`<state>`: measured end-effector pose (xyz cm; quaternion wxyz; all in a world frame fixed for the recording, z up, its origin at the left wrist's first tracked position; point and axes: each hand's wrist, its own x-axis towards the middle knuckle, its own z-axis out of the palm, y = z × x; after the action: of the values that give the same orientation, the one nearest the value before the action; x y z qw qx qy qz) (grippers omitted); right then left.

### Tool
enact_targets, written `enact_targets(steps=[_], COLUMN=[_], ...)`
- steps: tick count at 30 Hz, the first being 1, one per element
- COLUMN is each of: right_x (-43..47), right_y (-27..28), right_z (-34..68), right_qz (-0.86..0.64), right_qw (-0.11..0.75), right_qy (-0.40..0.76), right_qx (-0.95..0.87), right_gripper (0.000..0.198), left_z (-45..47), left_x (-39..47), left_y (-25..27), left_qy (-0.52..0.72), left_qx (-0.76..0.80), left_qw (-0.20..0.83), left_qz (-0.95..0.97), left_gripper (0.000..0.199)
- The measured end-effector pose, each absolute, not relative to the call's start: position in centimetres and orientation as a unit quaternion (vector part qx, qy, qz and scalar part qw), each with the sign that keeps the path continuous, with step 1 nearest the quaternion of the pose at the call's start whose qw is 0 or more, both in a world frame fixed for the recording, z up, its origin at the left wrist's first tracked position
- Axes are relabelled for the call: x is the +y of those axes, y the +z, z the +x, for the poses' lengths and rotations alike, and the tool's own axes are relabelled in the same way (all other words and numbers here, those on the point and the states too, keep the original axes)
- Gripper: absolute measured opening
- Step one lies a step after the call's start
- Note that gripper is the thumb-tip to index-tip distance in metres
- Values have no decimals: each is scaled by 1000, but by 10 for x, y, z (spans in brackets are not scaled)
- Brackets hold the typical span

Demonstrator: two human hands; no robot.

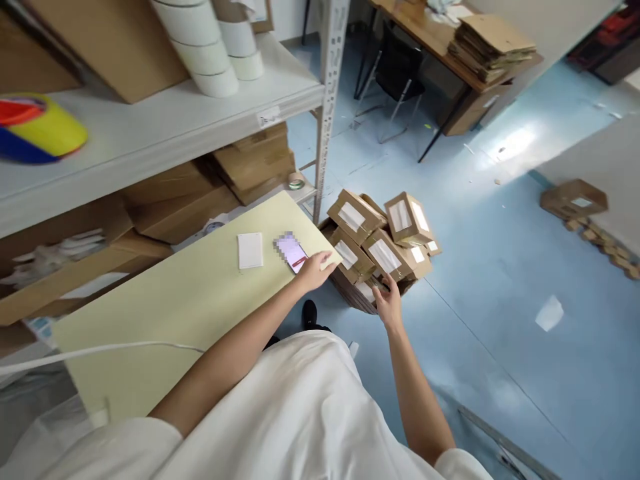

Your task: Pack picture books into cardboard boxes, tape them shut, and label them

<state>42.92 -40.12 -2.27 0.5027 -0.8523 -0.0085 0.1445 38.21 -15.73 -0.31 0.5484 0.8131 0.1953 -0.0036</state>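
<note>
Brown cardboard is filling the space just ahead of our right hand (pixel 388 308): a pile of labelled cartons (pixel 407 220) is leaning together at mixed tilts, just past the near corner of the pale yellow tabletop (pixel 190 293). We are keeping our 2 hands apart, with that corner and part of the pile showing between them. The right hand is the nearer of the 2, and its thumb and fingers are standing open at the low front side of the pile; whether the fingertips are touching cardboard, we cannot tell. Directly ahead of them, the middle carton (pixel 398 247) is showing us a white label (pixel 384 255), whose long axis is slanting from upper left to lower right in our view.

Our left hand (pixel 315 272) is hovering by the tabletop's corner, with its thumb and fingers loosely parted and nothing visible in its grasp. From there, the cartons are lying off to the right, past the tabletop's edge. On its other side, a phone (pixel 294 255) is lying flat, its long axis also slanting down to the right, so that its lower end is pointing toward our left wrist. Farther left, a white pad (pixel 250 251) is resting nearly upright in our view, well apart from both hands.
</note>
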Motion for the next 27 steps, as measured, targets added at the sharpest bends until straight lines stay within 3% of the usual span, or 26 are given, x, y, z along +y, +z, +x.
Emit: enact_targets(steps=[6,12,18,27], right_x=[-362,-286,-207,-132], right_y=[-39,-24,-6,5], right_z=[400,367,291,157], right_qz=[-866,-826,-721,-510], right_qw=[400,237,97,-17], right_qy=[246,257,286,317], right_qx=[-175,-442,-624,-800], right_gripper=[63,44,41,39], left_z=[235,115,27,-82], left_x=[-131,-123,-131,-161], left_y=[-29,-32,-29,-24], left_qy=[9,96,242,362], left_qx=[360,484,549,687], left_qw=[585,580,566,495], left_qz=[727,648,565,390], left_gripper=[40,41,38,38])
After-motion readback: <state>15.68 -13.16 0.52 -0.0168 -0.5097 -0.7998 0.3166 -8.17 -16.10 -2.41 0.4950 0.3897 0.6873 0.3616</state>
